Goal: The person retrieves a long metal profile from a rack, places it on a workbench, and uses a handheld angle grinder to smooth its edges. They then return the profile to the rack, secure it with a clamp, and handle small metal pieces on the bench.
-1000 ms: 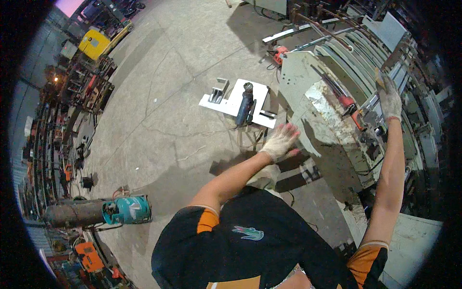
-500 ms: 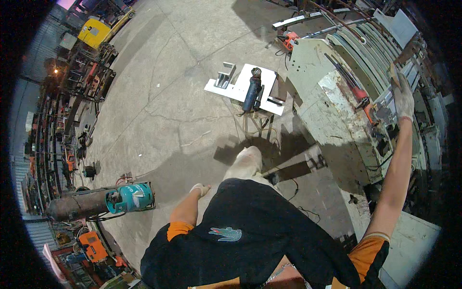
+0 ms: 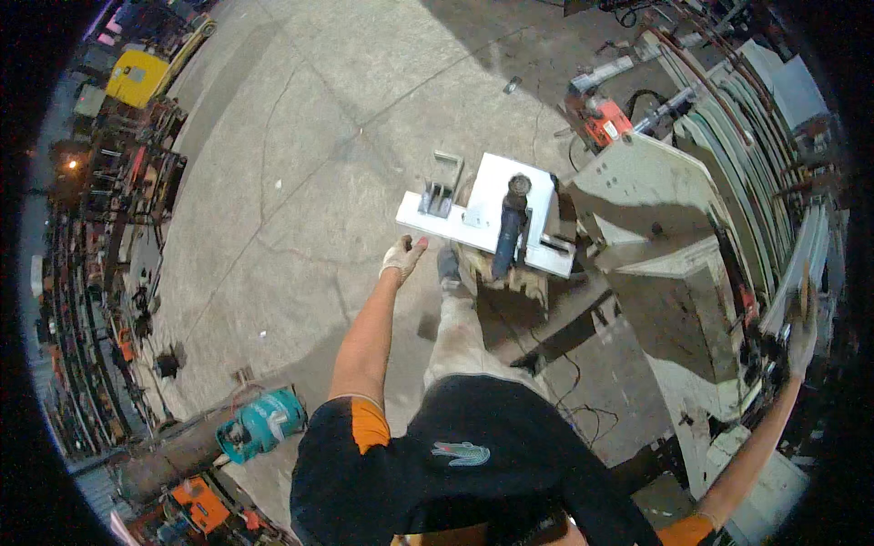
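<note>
Ahead of me a white flat plate assembly rests raised on a stand. Metal brackets sit on its left end, and a dark angle grinder with a round head lies across its right part. My left hand, in a pale glove with bare fingertips, is just short of the plate's near left edge. Its fingers are apart, with nothing in them. Far to the right, my right hand, gloved and blurred, is closed around a thin brownish piece whose kind I cannot make out, beside stacked metal parts.
Large pale metal panels stand at right, with curved sheets behind. An orange power tool lies beyond them. A teal gas cylinder and a rusty cylinder lie lower left. Cables trail over the floor.
I have stepped closer to the plate. My left hand has reached up and forward from my side to near its edge. My right hand has shifted lower and farther right in view.
</note>
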A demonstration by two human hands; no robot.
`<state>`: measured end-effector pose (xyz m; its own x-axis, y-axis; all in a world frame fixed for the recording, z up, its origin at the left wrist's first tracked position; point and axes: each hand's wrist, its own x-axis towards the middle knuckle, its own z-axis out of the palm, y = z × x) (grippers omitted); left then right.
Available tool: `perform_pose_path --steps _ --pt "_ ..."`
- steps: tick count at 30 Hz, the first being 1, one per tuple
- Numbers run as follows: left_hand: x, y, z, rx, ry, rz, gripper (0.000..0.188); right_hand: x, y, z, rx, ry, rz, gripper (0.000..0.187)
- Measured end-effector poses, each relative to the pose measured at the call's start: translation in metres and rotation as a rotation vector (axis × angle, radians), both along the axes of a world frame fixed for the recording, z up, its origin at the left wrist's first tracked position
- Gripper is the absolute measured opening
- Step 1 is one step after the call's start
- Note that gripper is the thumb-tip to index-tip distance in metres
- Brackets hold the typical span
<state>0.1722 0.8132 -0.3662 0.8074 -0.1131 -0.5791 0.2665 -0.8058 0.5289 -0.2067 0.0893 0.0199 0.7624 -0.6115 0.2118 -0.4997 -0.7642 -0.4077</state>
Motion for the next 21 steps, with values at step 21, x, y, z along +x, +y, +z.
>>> perform_pose_path --steps 21 --pt "0.264 -0.078 -0.170 -0.045 0.484 -0.708 0.078 0.024 0.048 0.016 -0.121 0.157 -0.367 0.058"
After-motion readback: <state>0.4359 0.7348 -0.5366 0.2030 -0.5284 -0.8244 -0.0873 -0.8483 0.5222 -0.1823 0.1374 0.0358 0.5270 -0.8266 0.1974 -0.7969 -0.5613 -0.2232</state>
